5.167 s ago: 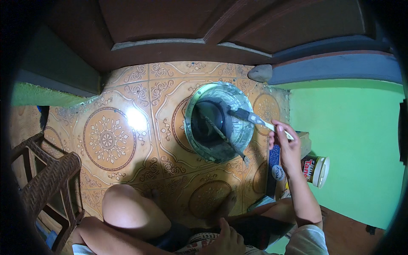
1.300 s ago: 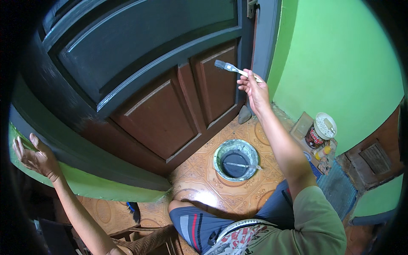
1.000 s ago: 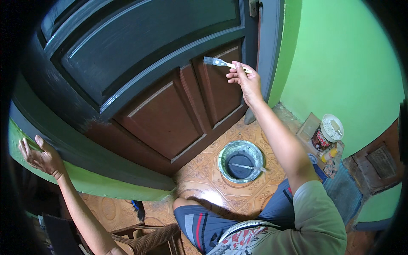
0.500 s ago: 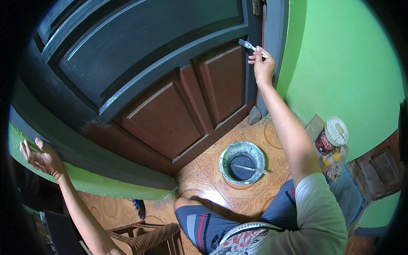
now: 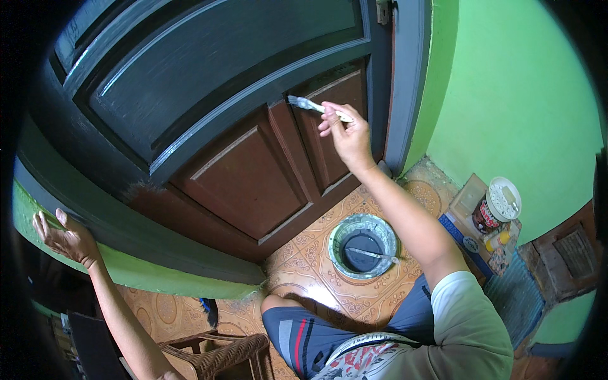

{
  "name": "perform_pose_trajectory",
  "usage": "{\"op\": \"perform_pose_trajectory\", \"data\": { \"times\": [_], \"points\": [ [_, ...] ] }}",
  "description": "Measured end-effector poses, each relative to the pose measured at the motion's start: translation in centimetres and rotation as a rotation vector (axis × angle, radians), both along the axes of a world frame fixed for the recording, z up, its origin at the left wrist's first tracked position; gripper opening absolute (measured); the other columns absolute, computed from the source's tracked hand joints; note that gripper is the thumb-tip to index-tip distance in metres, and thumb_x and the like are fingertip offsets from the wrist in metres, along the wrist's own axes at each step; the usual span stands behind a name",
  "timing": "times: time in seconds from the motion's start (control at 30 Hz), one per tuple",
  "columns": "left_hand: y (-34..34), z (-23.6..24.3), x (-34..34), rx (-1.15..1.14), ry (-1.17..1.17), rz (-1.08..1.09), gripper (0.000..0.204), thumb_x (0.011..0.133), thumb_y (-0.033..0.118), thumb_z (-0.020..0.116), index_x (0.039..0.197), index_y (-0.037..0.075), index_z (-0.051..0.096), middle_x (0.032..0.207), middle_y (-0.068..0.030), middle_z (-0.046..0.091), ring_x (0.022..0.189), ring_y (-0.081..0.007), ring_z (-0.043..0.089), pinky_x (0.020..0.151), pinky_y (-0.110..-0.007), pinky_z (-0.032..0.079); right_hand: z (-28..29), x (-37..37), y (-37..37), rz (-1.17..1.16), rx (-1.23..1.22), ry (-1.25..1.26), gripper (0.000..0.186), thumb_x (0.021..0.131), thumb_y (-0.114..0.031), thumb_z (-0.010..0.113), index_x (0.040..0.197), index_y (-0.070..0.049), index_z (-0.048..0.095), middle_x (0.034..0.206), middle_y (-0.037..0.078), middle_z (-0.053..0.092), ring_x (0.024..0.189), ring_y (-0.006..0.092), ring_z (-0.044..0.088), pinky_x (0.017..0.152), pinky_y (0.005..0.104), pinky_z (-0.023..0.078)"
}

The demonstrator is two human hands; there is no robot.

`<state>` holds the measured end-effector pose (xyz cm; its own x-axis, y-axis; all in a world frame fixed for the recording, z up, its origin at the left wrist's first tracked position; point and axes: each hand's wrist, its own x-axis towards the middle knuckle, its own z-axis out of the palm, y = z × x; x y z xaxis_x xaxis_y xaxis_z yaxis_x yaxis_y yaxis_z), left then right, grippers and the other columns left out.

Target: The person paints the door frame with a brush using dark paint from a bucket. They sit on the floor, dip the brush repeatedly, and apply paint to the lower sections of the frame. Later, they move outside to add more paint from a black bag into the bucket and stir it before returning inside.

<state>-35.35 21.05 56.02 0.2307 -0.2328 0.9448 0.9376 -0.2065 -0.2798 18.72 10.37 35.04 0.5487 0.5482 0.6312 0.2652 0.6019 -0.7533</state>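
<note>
My right hand [image 5: 345, 134] grips the pale handle of a paintbrush [image 5: 310, 105]. Its grey bristles meet the upper left corner of the right lower panel on a wooden door [image 5: 240, 171]. Dark grey paint covers the upper door, while most of the lower panels are brown. Over at the left, my left hand [image 5: 66, 239] rests with fingers spread against the green wall edge beside the grey frame. A paint-smeared bucket [image 5: 335, 253] of dark grey paint stands on the floor between the door and my legs, a stick [image 5: 373, 255] lying across it.
A tub with a white lid [image 5: 505, 199] and a yellow bottle [image 5: 498, 240] stand on a box at the right, by the green wall [image 5: 506, 95]. A grey stone [image 5: 384, 167] sits at the door's foot. Lower left is a wicker-edged stool [image 5: 221, 358].
My right hand has carried the paintbrush left and down from the right panel's upper right corner to its upper left corner. My left hand stays at the wall edge.
</note>
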Motion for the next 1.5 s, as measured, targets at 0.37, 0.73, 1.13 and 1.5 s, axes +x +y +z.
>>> {"op": "perform_pose_trajectory", "data": {
  "times": [0.37,0.73,1.13,1.5],
  "points": [
    [0.0,-0.3,0.4,-0.008,-0.008,0.012,0.051,0.099,0.037,0.054,0.132,-0.003,0.053,0.142,-0.0216,0.048,0.135,-0.0349,0.043,0.114,-0.046,0.032,0.3,13.4,2.3,-0.503,-0.018,0.095,0.027,0.1,-0.02,0.061,0.109,0.004,0.068,0.087,0.009,0.065,0.068,0.0139,0.067,0.058,0.0267,0.056],
    [0.0,0.0,0.8,-0.021,-0.012,0.002,0.052,0.098,0.036,0.055,0.132,-0.003,0.054,0.142,-0.0223,0.048,0.136,-0.0352,0.042,0.114,-0.046,0.031,0.3,1.9,1.1,-0.014,0.026,-0.111,0.027,0.101,-0.018,0.06,0.115,0.003,0.067,0.095,0.008,0.063,0.076,0.0116,0.066,0.062,0.0243,0.058],
    [0.5,-0.7,0.5,-0.02,-0.02,0.008,0.053,0.098,0.037,0.055,0.132,-0.003,0.054,0.142,-0.0216,0.048,0.135,-0.0342,0.043,0.114,-0.046,0.031,0.5,13.7,3.4,-0.527,-0.018,0.093,0.032,0.1,-0.025,0.062,0.11,0.005,0.067,0.08,0.009,0.068,0.062,0.012,0.064,0.058,0.0264,0.054],
    [0.6,-0.9,0.9,-0.049,-0.035,-0.005,0.062,0.097,0.045,0.05,0.136,-0.004,0.053,0.143,-0.0234,0.048,0.135,-0.0374,0.042,0.114,-0.047,0.031,-1.6,2.1,2.2,-0.173,0.021,-0.184,0.024,0.1,-0.017,0.062,0.112,0.003,0.068,0.092,0.007,0.063,0.074,0.0118,0.066,0.06,0.0249,0.057]
  ]
}}
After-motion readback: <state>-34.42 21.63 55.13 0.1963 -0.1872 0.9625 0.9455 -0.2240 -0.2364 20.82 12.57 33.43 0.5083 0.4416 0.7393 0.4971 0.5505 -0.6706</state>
